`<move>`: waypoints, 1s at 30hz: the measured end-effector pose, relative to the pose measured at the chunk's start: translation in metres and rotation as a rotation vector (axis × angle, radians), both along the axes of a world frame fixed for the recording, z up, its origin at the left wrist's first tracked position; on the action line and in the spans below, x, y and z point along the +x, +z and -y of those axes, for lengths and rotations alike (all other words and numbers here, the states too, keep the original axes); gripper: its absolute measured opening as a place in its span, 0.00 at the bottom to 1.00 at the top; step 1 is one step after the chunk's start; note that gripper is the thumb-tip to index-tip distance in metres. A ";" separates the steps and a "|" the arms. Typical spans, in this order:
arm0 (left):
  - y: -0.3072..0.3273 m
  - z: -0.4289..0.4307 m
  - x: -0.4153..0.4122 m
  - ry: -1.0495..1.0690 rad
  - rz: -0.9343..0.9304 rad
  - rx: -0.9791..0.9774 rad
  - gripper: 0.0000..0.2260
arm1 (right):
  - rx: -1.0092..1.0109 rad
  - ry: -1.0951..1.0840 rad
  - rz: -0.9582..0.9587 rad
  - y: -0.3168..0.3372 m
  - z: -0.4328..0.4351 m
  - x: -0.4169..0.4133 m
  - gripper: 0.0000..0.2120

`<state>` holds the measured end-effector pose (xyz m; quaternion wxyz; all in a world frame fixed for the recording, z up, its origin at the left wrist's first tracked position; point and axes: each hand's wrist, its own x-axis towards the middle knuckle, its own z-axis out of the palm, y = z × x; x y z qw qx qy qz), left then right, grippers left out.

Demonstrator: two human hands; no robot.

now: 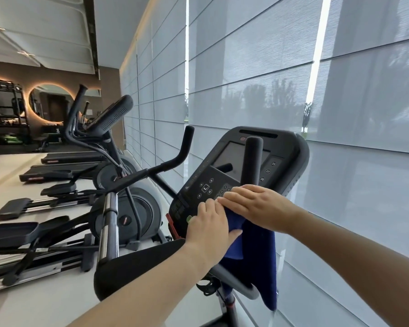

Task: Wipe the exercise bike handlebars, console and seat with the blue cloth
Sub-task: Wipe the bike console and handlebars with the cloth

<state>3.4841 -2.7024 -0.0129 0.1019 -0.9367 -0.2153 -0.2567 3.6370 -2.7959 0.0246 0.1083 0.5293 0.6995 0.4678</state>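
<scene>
The exercise bike's black console [236, 161] faces me, with a grey screen above a keypad. An upright foam handlebar grip [252, 159] stands in front of the screen, and a second grip [187, 142] rises to the left. The blue cloth [257, 260] hangs down below the console's lower edge. My left hand [210, 226] pinches the cloth's upper fold at the console's bottom. My right hand [255, 206] lies flat over the cloth's top, fingers on the keypad. A wide black padded handlebar part [132, 267] sits below my left forearm. The seat is out of view.
Elliptical trainers [128, 208] and treadmills [64, 168] line the left side toward a far wall with a round lit mirror [50, 102]. Grey roller blinds [340, 90] cover the windows right behind the bike. Pale floor [33, 310] runs along the left.
</scene>
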 end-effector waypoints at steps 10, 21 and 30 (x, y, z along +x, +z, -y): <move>-0.003 -0.006 -0.015 -0.112 -0.050 -0.026 0.29 | 0.234 -0.178 -0.384 -0.037 -0.003 -0.052 0.19; 0.016 -0.069 -0.115 -0.369 -0.095 -0.023 0.12 | 0.153 -0.132 -0.854 -0.024 -0.008 -0.149 0.22; -0.009 -0.143 -0.198 -0.493 -0.359 -0.177 0.21 | 0.025 -0.385 -0.928 -0.066 -0.088 -0.252 0.19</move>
